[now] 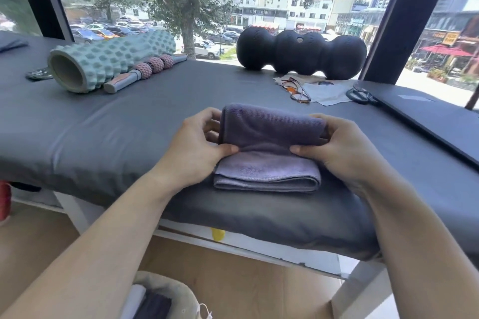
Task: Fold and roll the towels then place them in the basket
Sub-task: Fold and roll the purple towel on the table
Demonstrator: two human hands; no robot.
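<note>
A purple towel (269, 137) lies folded on the grey padded bench (129, 124), its far part rolled up toward me and its near part still flat. My left hand (199, 142) grips the roll's left end, thumb pressed under the roll. My right hand (342, 145) grips the right end in the same way. A beige basket (178, 295) stands on the floor at the bottom, holding a white and a dark rolled towel; it is partly hidden by my left forearm.
At the back left lie a teal foam roller (108, 59) and a massage stick (145, 72). A black peanut roller (300, 53) sits by the window. Glasses (295, 90), cloths, scissors (360, 96) and a black mat (427, 116) lie at the right.
</note>
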